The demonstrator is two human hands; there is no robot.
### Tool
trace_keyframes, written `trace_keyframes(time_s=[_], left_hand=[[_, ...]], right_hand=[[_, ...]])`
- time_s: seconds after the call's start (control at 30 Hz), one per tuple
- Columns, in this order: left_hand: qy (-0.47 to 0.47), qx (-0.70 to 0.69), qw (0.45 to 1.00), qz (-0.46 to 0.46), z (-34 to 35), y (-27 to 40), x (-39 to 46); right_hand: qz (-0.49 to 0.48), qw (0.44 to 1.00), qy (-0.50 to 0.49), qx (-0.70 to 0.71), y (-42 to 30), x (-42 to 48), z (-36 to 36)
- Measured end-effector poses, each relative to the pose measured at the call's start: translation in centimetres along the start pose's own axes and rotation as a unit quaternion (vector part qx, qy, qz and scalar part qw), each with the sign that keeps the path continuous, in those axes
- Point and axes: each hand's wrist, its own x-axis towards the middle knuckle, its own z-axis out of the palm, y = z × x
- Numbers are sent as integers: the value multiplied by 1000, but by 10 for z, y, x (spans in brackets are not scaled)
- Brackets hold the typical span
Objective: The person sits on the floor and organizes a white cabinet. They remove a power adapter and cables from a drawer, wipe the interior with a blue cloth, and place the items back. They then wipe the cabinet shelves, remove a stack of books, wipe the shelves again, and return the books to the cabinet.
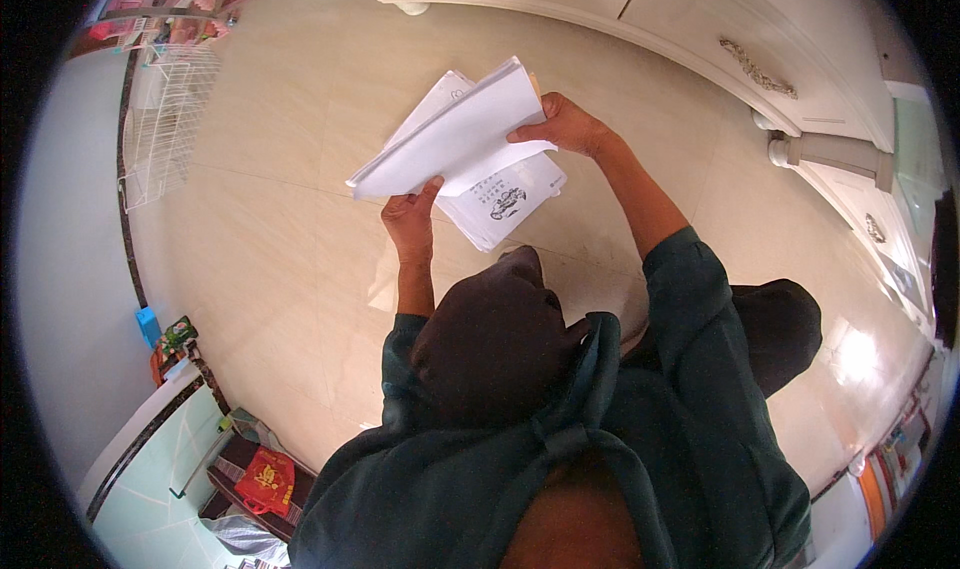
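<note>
A stack of white paper sheets (457,134) is held above the floor, tilted, its upper face blank. My left hand (412,221) grips the stack's lower left edge, thumb on top. At the right end, my right hand (566,126) pinches the same sheets between thumb and fingers. A bit of yellowish paper (535,85) shows beside the right fingers. Beneath lies a pile of printed sheets (501,203) with a black drawing and lines of text; the held stack hides its middle. Another part of the lower papers (429,109) sticks out at the upper left.
Tiled floor (285,254) surrounds the papers. A white cabinet with ornate handles (757,70) runs along the top and right. At left stands a white wire rack (169,123). A red bag (268,480) sits at the lower left. My bent knee (495,344) is just below the papers.
</note>
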Motion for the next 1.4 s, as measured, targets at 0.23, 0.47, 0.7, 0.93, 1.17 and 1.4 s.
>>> trace_keyframes(time_s=[0.23,0.47,0.7,0.93,1.17,1.4], left_hand=[[0,75,997,-12,2,6,-1],[6,84,996,40,5,51,-4],[-98,-4,986,136,45,122,-11],[-351,57,916,186,141,217,-30],[-482,52,867,113,259,272,-30],[-489,-81,869,6,336,280,-36]], right_hand=[[-26,1000,-13,-5,-8,-2,0],[-42,994,-4,-102,-78,-12,-7],[-28,978,40,-202,-203,-123,-33],[-103,964,241,-46,-183,-250,-91],[-112,899,416,82,-212,-320,-131],[-76,899,428,55,-233,-330,-204]])
